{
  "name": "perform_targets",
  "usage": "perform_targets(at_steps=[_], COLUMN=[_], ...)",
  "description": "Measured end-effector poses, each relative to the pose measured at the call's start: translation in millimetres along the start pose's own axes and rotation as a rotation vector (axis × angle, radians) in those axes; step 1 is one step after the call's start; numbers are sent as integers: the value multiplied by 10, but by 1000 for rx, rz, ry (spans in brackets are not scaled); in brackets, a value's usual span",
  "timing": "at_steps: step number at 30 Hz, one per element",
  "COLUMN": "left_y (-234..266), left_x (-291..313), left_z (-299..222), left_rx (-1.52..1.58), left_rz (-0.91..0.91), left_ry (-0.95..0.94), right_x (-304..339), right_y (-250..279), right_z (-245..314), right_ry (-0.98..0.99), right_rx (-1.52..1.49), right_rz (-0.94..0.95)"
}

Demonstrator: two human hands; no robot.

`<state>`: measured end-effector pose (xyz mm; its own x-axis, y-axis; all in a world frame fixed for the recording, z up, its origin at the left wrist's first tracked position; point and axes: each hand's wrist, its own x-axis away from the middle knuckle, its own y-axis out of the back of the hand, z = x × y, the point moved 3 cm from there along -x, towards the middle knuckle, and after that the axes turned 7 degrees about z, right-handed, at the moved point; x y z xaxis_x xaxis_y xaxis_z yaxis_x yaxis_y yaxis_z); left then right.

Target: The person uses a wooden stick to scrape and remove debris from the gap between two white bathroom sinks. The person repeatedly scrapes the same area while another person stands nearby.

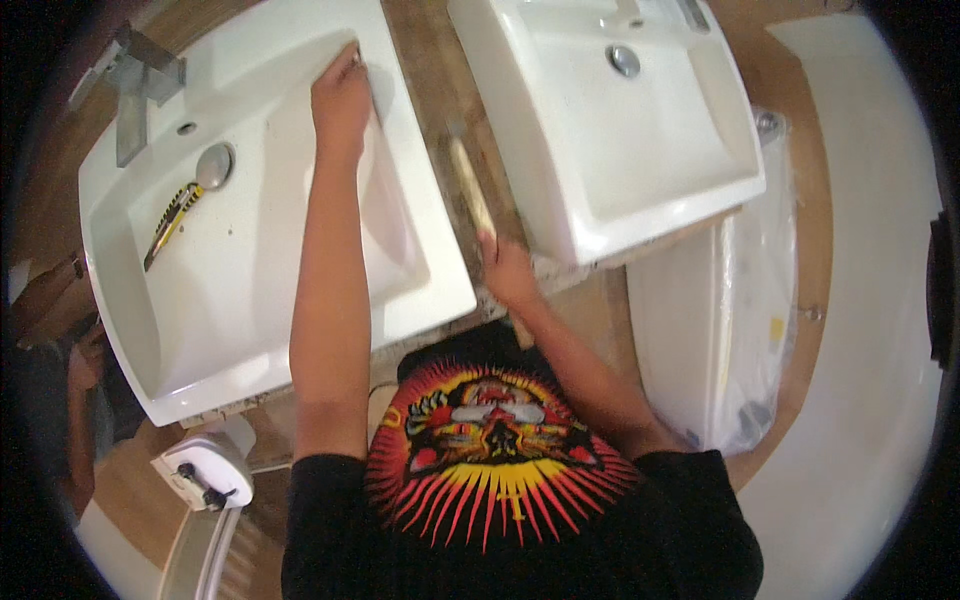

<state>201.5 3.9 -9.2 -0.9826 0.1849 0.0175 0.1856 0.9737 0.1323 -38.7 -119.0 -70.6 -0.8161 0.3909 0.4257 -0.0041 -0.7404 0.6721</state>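
Note:
My left hand (pixel 342 100) reaches into the left white washbasin (pixel 250 290), against its right inner wall. Its fingers are curled together around something small and pale that I cannot make out. Between the two basins, my right hand (pixel 508 272) is closed on a pale wooden stick (pixel 470 190). The stick points away from me over the rough counter (pixel 440 70); its far tip is blurred. A yellow and black utility knife (pixel 175 222) lies in the left basin, beside the round metal drain plug (pixel 214 166).
A square metal faucet (pixel 132 105) stands at the left basin's far left. A second white basin (pixel 660 150) sits to the right. Beyond it is a white fixture wrapped in clear plastic (pixel 740 310). A small white fixture (pixel 212 468) is at lower left. A person's arm (pixel 82 380) shows at the left edge.

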Motion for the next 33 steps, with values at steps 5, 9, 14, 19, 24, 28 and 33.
perform_targets(at_steps=[5,9,14,19,24,28,33], left_y=[8,6,-5,-26,-21,-1,-12], left_x=[-18,-45,-16,-47,-32,-16,-26], left_z=[4,22,20,-8,16,14,36], left_rx=[100,185,328,286,313,376,449], left_rz=[9,7,-33,-26,-16,0,-42], left_ry=[96,151,170,132,149,181,217], right_x=[-78,-60,8,-12,-23,-1,-85], right_y=[496,966,542,28,410,953,972], right_z=[457,986,606,-117,332,979,964], right_ry=[19,220,83,-218,-4,234,407], right_rx=[-17,-312,-168,-67,46,-182,-374], right_rz=[6,-150,-82,207,11,-183,-263])
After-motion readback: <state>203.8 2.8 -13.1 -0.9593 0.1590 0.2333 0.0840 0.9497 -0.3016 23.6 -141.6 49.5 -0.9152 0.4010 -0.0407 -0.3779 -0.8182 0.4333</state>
